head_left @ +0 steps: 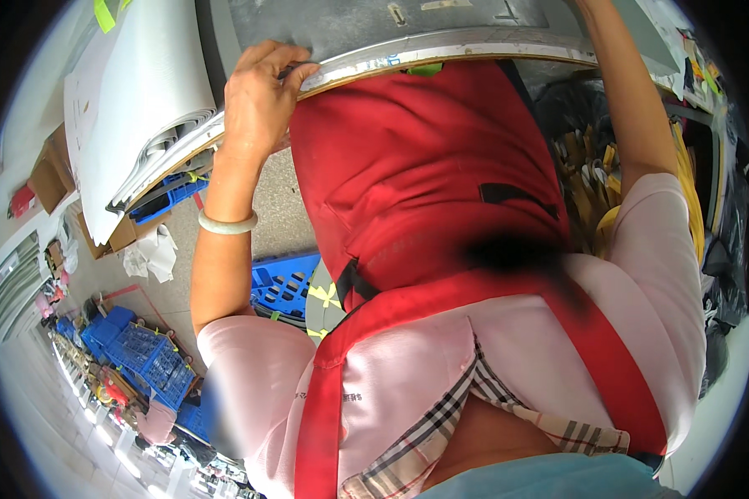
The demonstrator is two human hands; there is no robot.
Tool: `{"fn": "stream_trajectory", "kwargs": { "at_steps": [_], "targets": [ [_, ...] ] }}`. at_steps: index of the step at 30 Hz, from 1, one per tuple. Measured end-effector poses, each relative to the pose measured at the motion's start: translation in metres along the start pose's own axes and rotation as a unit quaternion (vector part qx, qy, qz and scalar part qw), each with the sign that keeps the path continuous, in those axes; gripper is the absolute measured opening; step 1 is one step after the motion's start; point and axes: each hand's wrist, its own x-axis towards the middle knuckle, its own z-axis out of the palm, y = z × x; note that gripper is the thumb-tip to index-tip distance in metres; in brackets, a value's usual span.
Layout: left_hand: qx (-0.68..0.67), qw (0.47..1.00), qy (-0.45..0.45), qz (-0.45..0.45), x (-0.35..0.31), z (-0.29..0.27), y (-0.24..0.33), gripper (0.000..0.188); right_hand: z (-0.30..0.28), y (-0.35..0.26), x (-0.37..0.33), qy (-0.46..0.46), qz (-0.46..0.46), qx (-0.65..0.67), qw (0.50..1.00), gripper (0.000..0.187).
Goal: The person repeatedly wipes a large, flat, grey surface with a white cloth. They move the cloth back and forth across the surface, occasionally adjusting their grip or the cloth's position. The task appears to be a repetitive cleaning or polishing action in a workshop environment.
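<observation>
My left hand (258,100) curls over the rounded metal rim of a large grey panel (374,25) that spans the top of the view, its fingers closed on the edge. A pale green bangle (227,223) sits on that wrist. My right forearm (632,108) reaches up along the right side to the same panel, and the right hand is cut off beyond the top edge. Below the panel hangs my red apron (424,183) over a pink shirt.
A thick stack of white sheets (141,108) lies beside my left hand. Blue plastic crates (146,353), cardboard boxes (50,175) and crumpled white paper (154,254) are on the floor at the left. At the right is a black bag with yellow pieces (595,179).
</observation>
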Motion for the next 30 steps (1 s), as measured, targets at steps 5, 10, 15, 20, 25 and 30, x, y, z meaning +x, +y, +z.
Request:
{"fn": "stream_trajectory", "kwargs": {
  "at_steps": [5, 10, 15, 20, 25, 30],
  "targets": [
    [0.007, 1.000, 0.007, 0.009, -0.002, -0.001, 0.000, 0.017, 0.004, -0.004, -0.004, 0.014, 0.000, -0.022, 1.000, 0.015],
    [-0.002, 1.000, 0.008, 0.011, 0.001, -0.001, 0.001, 0.016, 0.002, 0.000, -0.003, 0.023, 0.001, -0.030, 0.999, 0.019],
    [0.004, 1.000, -0.007, 0.012, 0.000, -0.005, 0.004, 0.015, 0.006, -0.002, -0.001, 0.022, -0.019, -0.036, 0.999, 0.022],
    [-0.008, 1.000, -0.011, -0.001, 0.001, -0.004, 0.006, 0.015, 0.006, 0.008, 0.003, 0.027, -0.005, -0.022, 0.999, 0.020],
    [-0.009, 1.000, -0.007, -0.003, -0.001, -0.004, 0.006, 0.015, 0.010, 0.009, 0.003, 0.048, -0.026, -0.045, 0.998, 0.019],
    [-0.019, 1.000, -0.006, 0.000, 0.001, -0.003, 0.007, 0.015, 0.007, 0.022, 0.005, 0.057, -0.062, -0.063, 0.994, 0.020]
  ]
}}
